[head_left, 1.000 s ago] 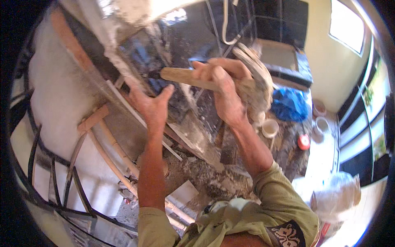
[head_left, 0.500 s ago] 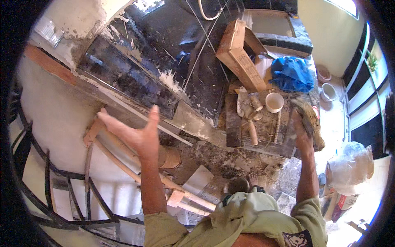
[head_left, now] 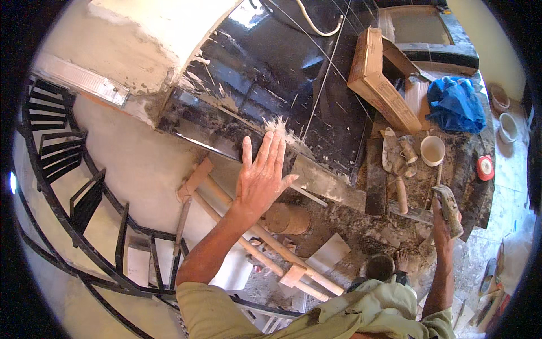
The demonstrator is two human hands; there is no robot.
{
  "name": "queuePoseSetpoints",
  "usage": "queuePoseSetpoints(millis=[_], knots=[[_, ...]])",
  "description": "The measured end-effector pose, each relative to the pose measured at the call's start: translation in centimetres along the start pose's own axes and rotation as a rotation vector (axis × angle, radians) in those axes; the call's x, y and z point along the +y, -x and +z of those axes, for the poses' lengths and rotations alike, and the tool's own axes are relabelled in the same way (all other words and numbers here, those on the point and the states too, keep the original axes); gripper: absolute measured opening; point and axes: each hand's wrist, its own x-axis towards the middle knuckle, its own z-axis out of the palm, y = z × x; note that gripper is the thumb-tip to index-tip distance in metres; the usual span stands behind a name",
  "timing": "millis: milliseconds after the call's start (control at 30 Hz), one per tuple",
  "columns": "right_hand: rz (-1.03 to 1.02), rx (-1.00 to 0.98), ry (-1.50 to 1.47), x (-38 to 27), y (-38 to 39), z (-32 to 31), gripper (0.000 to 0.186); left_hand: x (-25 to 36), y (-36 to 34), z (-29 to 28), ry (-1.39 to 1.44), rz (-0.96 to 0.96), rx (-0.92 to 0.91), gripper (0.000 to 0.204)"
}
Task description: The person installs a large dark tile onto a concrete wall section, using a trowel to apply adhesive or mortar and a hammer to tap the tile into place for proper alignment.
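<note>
My left hand (head_left: 262, 178) lies with outstretched, slightly spread fingers over a dark tile strip (head_left: 192, 133) along the ledge's front edge, fingertips near a splash of pale mortar (head_left: 285, 127). At the right, my right hand (head_left: 443, 217) grips a dusty wooden tool (head_left: 451, 209) beside the counter's front edge; its head is hard to make out. Between my hands are a trowel (head_left: 402, 192), a dark tile piece (head_left: 375, 169) and a white cup (head_left: 432, 150). Black glossy tiles (head_left: 265, 51) cover the surface beyond.
A cardboard box (head_left: 367, 85), blue plastic (head_left: 456, 104) and red tape measure (head_left: 485, 166) sit on the counter. Black railings (head_left: 79, 214) run down the left. Bamboo poles (head_left: 271, 248) lean below the ledge. Buckets (head_left: 508, 129) stand on the floor at right.
My right hand has swung away from over the tiles to the right, keeping the tool. My left hand has moved onto the dark strip's edge, fingers straightened. The view has shifted.
</note>
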Motion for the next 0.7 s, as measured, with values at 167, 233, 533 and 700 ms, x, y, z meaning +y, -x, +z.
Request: queuePoseSetpoints(millis=[167,233,533,700], knots=[[0.222,0.019,-0.134,0.4,0.1,-0.1,0.029,-2.6,0.3,-2.0,-0.056,-0.002,0.027,0.085],[0.198,0.033,-0.072,0.8,0.3,-0.2,0.030,-3.5,0.1,-2.6,-0.066,0.005,0.034,0.084],[0.183,-0.003,0.009,3.4,0.8,-0.3,0.029,-6.6,-0.7,-5.7,-0.204,0.007,0.048,0.073],[0.255,0.005,-0.102,4.9,1.4,-0.1,0.029,-8.6,-1.2,-7.6,-0.310,-0.039,0.087,0.071]])
